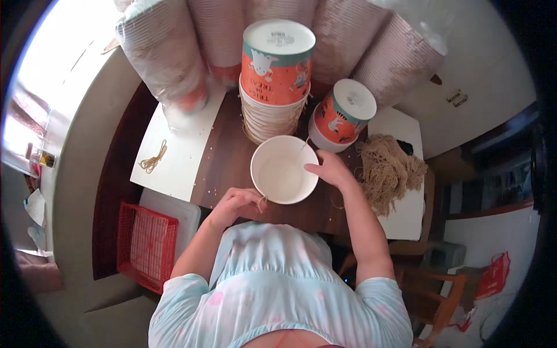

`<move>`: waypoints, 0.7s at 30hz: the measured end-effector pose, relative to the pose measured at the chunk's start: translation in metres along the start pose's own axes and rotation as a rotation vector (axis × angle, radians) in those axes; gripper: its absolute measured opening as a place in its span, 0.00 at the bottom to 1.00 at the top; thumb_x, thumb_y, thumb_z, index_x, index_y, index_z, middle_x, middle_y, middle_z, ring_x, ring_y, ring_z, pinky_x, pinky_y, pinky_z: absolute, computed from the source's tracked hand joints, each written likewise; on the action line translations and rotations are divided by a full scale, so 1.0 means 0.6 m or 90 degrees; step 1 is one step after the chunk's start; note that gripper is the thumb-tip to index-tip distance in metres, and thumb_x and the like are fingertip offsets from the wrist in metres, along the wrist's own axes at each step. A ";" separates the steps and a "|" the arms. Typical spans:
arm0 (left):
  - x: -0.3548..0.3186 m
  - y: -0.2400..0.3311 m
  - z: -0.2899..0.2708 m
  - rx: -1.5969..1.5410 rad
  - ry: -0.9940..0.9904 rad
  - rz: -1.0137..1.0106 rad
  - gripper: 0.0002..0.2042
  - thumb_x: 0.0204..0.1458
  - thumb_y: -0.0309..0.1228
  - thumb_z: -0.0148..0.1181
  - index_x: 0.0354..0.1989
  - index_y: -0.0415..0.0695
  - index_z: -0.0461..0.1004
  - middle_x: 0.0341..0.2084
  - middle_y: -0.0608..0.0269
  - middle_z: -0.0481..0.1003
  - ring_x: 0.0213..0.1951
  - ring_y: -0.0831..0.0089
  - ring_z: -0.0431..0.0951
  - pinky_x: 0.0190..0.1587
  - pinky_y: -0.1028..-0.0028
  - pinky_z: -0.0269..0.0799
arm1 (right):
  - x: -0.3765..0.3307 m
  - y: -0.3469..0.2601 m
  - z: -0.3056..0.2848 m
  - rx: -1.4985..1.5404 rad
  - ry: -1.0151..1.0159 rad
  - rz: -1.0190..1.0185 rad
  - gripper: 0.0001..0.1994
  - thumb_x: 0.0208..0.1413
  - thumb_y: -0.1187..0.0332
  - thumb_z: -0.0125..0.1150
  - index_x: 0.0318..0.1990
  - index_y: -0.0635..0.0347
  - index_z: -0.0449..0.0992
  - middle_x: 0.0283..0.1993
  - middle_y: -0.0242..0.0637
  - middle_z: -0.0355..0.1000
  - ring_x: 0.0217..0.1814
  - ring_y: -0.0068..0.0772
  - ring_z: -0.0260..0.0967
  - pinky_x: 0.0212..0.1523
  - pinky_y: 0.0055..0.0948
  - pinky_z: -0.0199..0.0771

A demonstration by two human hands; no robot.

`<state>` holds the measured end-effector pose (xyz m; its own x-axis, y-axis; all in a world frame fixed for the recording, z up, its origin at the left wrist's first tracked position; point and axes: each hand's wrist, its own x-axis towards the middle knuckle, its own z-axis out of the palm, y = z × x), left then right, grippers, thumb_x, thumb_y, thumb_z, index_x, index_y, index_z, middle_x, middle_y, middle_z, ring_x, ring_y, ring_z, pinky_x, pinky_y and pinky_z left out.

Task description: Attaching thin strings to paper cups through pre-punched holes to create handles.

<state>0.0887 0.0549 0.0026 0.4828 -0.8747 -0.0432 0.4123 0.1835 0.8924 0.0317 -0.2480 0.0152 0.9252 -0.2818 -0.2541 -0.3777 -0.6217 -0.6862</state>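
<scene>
two hands meet a white paper bowl [284, 169] on the counter [232, 153]: right hand [329, 169] fingers grip its right rim, left hand [235, 203] fingers curl closed at its near-left edge.

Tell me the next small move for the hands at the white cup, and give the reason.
Probably draw the string taut with the right hand. A thin string runs from the rim of the white paper cup by that hand, the left hand touches the near rim, and the pile of tan strings lies just right.
</scene>
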 end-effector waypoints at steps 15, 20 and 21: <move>0.035 0.265 0.011 0.337 0.235 0.489 0.51 0.42 0.50 0.67 0.68 0.38 0.41 0.65 0.52 0.51 0.65 0.61 0.54 0.65 0.60 0.50 | -0.099 -0.288 -0.137 0.384 0.052 -0.666 0.45 0.48 0.52 0.63 0.66 0.69 0.45 0.69 0.50 0.47 0.72 0.41 0.44 0.68 0.37 0.43; 0.179 0.369 0.002 0.472 0.194 0.588 0.49 0.44 0.44 0.67 0.68 0.40 0.40 0.64 0.50 0.53 0.66 0.61 0.51 0.66 0.62 0.48 | 0.010 -0.340 -0.197 0.146 0.279 -0.608 0.41 0.50 0.55 0.63 0.65 0.67 0.50 0.63 0.54 0.57 0.66 0.47 0.54 0.66 0.38 0.52; 0.205 0.369 -0.018 0.511 0.205 0.576 0.50 0.44 0.44 0.67 0.68 0.40 0.39 0.64 0.50 0.52 0.65 0.61 0.52 0.66 0.62 0.48 | 0.037 -0.336 -0.192 0.147 0.280 -0.605 0.41 0.50 0.55 0.63 0.65 0.67 0.50 0.63 0.54 0.57 0.66 0.47 0.54 0.66 0.38 0.52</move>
<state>0.2475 -0.0073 0.1901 0.5605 -0.4081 0.7206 -0.6970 0.2374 0.6766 0.1242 -0.2132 0.2263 0.7256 -0.0221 0.6878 0.5487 -0.5846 -0.5976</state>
